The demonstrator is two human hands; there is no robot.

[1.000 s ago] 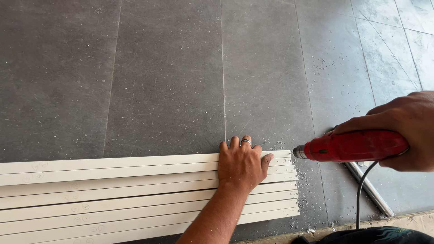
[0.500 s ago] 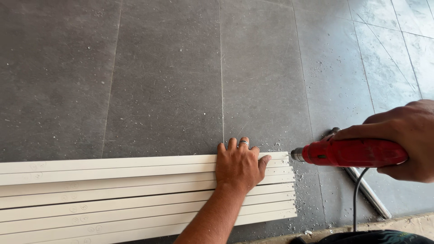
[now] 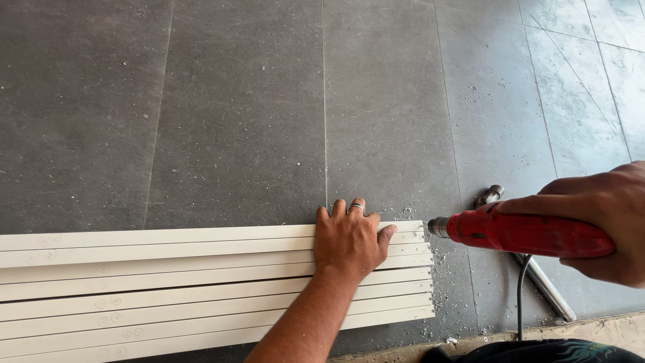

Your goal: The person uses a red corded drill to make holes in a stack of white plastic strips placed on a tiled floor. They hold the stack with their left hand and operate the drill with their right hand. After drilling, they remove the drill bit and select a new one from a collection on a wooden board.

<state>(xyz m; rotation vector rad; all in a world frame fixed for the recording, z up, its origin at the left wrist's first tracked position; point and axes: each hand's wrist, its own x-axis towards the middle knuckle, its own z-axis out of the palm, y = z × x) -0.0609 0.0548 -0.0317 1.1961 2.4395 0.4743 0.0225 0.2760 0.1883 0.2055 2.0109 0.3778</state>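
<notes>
- Left hand [image 3: 349,238]: lying palm down, fingers spread flat and gripping nothing, on top of the white strips near their right ends, in the lower centre of the frame. A ring is showing on one finger; the forearm is entering from the bottom edge.
- White strips [image 3: 168,289]: a batch of long, narrow, flat white lengths lying side by side on the floor, running from the left edge of the frame to just right of centre. Their right ends are sitting roughly in line, and small pencilled marks are showing near the left end of several.
- Right hand [image 3: 598,218]: wrapping closed around the body of the red power drill, at the right edge of the frame, fingers over the top of the casing.
- Red power drill [image 3: 524,232]: lying nearly level, nose pointing left at the end of the uppermost strips. Whether the tip is touching a strip cannot be told. A dark cord is hanging from its underside toward the bottom edge.
- Metal bar [image 3: 544,289]: a slim grey length lying on the floor beneath the drill, slanting toward the lower right.
- Floor [image 3: 235,101]: large dark grey tiles filling the upper frame, with pale dust and chips scattered around the strip ends.
</notes>
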